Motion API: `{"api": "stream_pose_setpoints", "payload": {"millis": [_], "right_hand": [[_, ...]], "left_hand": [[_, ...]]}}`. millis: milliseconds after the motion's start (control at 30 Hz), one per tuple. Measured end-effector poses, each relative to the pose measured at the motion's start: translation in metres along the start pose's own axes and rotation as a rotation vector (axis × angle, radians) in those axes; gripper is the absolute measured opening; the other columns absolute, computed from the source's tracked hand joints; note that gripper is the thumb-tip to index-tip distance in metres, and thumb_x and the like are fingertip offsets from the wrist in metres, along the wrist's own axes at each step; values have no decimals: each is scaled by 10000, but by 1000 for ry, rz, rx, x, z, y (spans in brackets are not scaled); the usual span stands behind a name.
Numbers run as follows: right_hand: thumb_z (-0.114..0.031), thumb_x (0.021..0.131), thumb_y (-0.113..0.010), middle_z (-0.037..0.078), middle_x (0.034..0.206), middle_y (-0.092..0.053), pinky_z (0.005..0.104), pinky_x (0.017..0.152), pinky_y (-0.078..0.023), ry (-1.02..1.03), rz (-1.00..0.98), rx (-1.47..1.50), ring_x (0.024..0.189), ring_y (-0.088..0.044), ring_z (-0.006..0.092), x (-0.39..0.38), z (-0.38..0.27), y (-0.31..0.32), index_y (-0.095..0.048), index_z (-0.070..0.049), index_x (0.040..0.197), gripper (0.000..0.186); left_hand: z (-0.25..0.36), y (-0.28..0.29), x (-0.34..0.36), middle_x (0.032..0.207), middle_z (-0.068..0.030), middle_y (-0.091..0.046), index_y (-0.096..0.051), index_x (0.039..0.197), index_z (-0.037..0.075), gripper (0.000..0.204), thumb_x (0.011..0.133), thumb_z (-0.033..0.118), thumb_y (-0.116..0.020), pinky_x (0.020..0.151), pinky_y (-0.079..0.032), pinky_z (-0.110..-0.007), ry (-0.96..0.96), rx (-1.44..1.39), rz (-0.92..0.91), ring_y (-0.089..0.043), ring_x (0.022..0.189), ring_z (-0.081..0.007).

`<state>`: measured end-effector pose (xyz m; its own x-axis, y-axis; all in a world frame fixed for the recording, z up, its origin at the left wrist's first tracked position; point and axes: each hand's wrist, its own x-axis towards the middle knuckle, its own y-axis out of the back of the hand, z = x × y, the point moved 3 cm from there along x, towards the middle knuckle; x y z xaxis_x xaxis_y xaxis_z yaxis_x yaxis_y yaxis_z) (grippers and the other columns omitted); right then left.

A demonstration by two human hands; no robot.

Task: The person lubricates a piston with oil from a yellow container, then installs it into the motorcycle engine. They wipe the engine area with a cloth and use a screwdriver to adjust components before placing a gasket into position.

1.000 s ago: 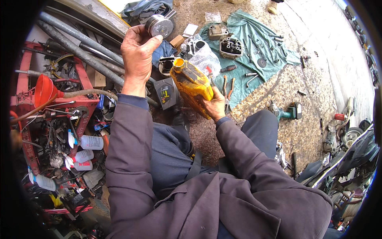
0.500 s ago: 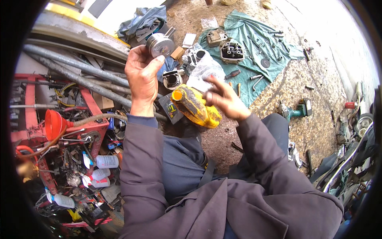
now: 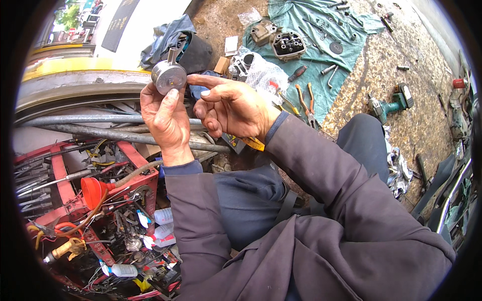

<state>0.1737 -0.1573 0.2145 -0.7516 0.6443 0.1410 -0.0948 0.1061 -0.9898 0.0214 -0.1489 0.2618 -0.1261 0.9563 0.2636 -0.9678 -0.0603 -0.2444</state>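
A silver engine piston (image 3: 169,79) is held up by my left hand (image 3: 165,118), its round crown toward me and a metal pin standing out at the top. My left thumb presses on its lower edge, with the fingers behind. My right hand (image 3: 233,108) has come in beside it from the right. Its index finger points at the piston's right side, close to or touching the rim; I cannot tell which. The other right fingers are loosely bent and hold nothing visible. Below that hand, only a bit of the yellow bottle (image 3: 255,144) shows.
A green cloth (image 3: 351,50) on the floor bears a cylinder head (image 3: 288,46), pliers (image 3: 306,100) and several small parts. The cordless impact driver (image 3: 390,104) lies at right. At left stand metal pipes (image 3: 130,131), a red tool rack (image 3: 63,185), an orange funnel (image 3: 94,193) and spray bottles (image 3: 164,233).
My right hand has moved left, from above the yellow bottle to beside the piston, and now covers most of the bottle. My view has turned left. The piston stays in my left hand.
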Motion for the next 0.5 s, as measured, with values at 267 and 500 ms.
{"api": "stream_pose_setpoints", "payload": {"millis": [267,500], "right_hand": [[-59,928,-475,115,779,-656,340,477,-524,20,16,-90,566,-639,205,-3,-4,8,-215,-88,1528,655],[-47,896,-495,81,778,-612,297,484,-483,54,104,-146,576,-592,177,1,-34,25,-378,-94,1420,538]], "left_hand": [[-5,-1,4,1206,-175,-560,-486,1201,-30,363,860,-73,-602,1060,-448,-516,-30,95,2,-578,1135,-273],[-39,-12,28,1123,-138,-609,-531,1149,-29,332,840,-80,-641,966,-502,-385,28,104,-16,-608,1050,-217]]}}
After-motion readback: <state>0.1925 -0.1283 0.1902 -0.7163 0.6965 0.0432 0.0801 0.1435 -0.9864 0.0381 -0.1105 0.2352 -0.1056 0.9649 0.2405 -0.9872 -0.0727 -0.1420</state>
